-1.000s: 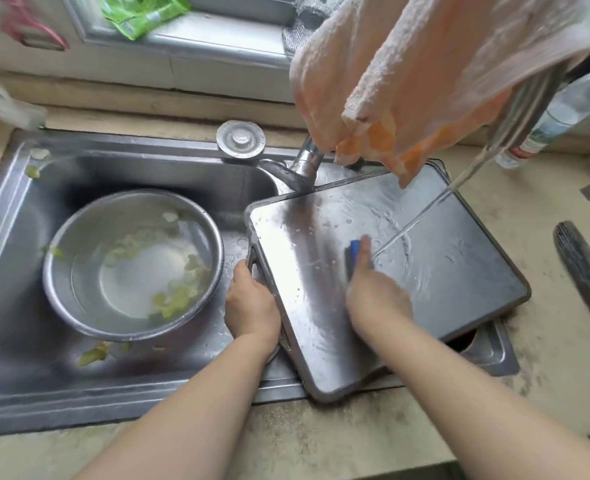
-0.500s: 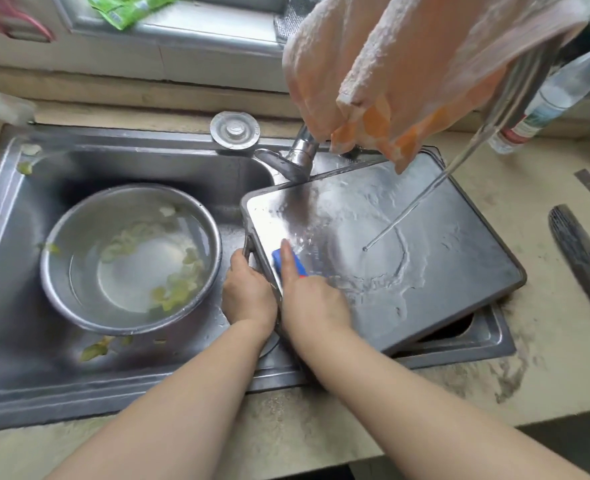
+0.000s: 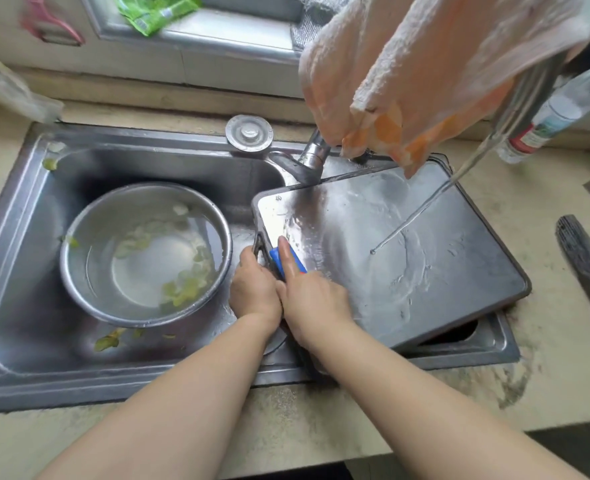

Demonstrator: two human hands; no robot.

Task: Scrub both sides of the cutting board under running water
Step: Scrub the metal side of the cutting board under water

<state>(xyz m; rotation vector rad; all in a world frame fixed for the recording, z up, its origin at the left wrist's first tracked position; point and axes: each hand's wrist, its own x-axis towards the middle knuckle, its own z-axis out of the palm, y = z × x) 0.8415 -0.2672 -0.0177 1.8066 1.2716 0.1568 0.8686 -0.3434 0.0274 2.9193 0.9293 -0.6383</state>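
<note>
**Steel board scrubbed at its left edge**

Steel bowl [image 3: 146, 252] sits in the sink's [image 3: 16, 237] left basin, holding water and green vegetable scraps. The cutting board [image 3: 442, 258] lies tilted across the right basin under a thin stream of water [image 3: 421, 209]. The left hand [image 3: 253, 289] grips its left edge. The right hand [image 3: 316, 299] presses a blue scrubber [image 3: 288, 261], which has slid from mid-board to that edge over the last second.

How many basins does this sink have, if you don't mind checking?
2: the left basin holds the metal bowl; the right basin lies mostly hidden beneath the cutting board.
</note>
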